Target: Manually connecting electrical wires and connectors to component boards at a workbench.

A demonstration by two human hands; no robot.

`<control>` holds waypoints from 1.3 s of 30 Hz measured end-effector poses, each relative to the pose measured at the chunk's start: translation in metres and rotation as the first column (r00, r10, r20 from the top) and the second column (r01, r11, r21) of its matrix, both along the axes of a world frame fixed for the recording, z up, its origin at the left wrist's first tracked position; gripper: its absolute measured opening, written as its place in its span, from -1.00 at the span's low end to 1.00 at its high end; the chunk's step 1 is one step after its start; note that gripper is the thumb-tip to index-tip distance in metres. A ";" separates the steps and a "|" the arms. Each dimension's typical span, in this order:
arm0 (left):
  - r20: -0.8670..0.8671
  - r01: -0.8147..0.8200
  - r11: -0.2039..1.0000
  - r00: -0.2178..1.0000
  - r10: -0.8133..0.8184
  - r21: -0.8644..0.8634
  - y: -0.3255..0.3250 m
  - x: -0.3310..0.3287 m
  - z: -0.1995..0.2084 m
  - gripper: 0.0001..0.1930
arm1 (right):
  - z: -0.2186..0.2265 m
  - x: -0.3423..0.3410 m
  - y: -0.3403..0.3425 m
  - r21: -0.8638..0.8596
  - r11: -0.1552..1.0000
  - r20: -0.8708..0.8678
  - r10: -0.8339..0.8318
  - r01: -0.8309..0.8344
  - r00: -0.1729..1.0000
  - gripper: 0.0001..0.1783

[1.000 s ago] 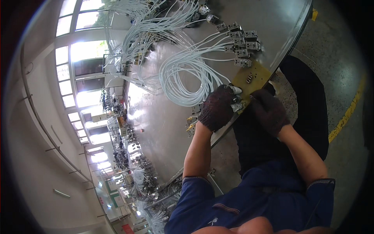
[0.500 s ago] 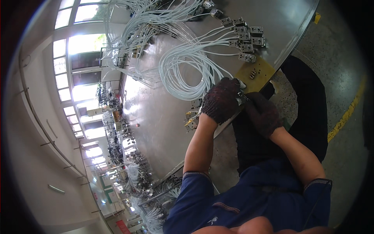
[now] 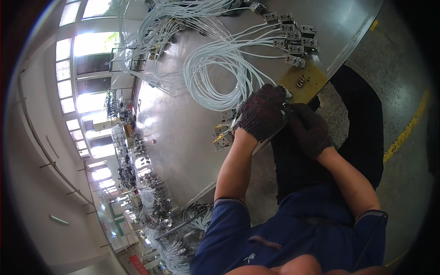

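Note:
Both my hands wear dark knitted gloves and meet at the table's near edge. My left hand (image 3: pixel 263 112) is closed around a small metal part (image 3: pixel 286 109), most of it hidden by the glove. Against that part, the fingertips of my right hand (image 3: pixel 310 129) are pinched together. White cables (image 3: pixel 211 78) lie coiled just beyond my left hand, and some run in under it. Right beside the fingers is a yellowish board (image 3: pixel 311 85) bearing a few small brass-coloured pieces (image 3: pixel 300 82).
Several metal connector housings (image 3: pixel 294 41) on white cable ends sit past the board. More metal parts (image 3: pixel 223 135) lie left of my left wrist. A heap of cables (image 3: pixel 169 23) covers the far side of the metal table (image 3: pixel 183 151). My legs are under its edge.
The whole view has shifted slightly. My hands stay together at the metal part, with only a small change in the fingers; the cables and board lie as before.

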State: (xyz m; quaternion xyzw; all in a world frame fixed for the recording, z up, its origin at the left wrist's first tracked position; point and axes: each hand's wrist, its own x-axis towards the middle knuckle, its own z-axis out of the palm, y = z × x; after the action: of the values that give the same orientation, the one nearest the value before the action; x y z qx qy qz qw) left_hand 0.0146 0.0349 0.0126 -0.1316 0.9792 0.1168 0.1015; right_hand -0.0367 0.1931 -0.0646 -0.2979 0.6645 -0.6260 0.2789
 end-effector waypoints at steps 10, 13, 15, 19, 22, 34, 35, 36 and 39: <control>-0.050 0.006 0.998 0.999 -0.009 -0.067 -0.001 0.004 -0.007 -0.63 | 0.002 0.008 -0.004 0.086 0.995 -0.117 -0.034 0.044 0.993 -0.75; -0.042 -0.003 0.997 0.999 0.000 -0.081 -0.001 0.005 -0.008 -0.61 | -0.004 -0.002 -0.006 -0.067 0.998 -0.517 -0.031 -0.004 0.856 -0.75; -0.045 -0.020 0.996 0.999 0.016 -0.092 -0.001 0.006 -0.008 -0.60 | -0.009 -0.004 0.000 -0.009 0.992 -0.320 0.117 -0.127 0.940 -0.77; -0.058 0.017 0.998 0.998 -0.021 -0.060 -0.004 0.007 -0.013 -0.59 | -0.026 -0.001 -0.006 -0.183 0.969 0.720 0.245 -0.163 0.649 -0.83; -0.108 0.025 0.996 0.994 -0.034 -0.087 -0.004 0.009 -0.020 -0.65 | -0.035 0.004 -0.003 -0.201 0.964 0.615 0.261 -0.173 0.744 -0.83; -0.256 -0.045 0.997 0.966 0.027 -0.064 -0.002 0.015 -0.017 -0.66 | 0.008 0.010 -0.009 0.169 0.982 -0.462 0.001 0.087 0.887 -0.89; -0.271 -0.044 0.997 0.962 0.025 -0.064 -0.001 0.015 -0.016 -0.66 | 0.009 0.010 -0.008 0.166 0.982 -0.470 0.002 0.086 0.883 -0.89; -0.288 -0.032 0.998 0.958 0.014 -0.058 -0.001 0.015 -0.016 -0.73 | 0.009 0.010 -0.009 0.138 0.988 -0.331 -0.014 0.064 0.944 -0.89; -0.273 -0.032 0.999 0.962 0.020 -0.040 0.000 0.016 -0.014 -0.79 | 0.002 -0.008 -0.003 0.040 0.991 -0.230 0.131 -0.125 0.964 -0.86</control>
State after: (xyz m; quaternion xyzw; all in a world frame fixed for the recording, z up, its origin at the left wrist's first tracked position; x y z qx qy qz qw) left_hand 0.0303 0.0346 -0.0016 -0.1295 0.9843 0.1135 -0.0387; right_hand -0.0450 0.1903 -0.0631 -0.4077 0.6796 -0.5594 0.2430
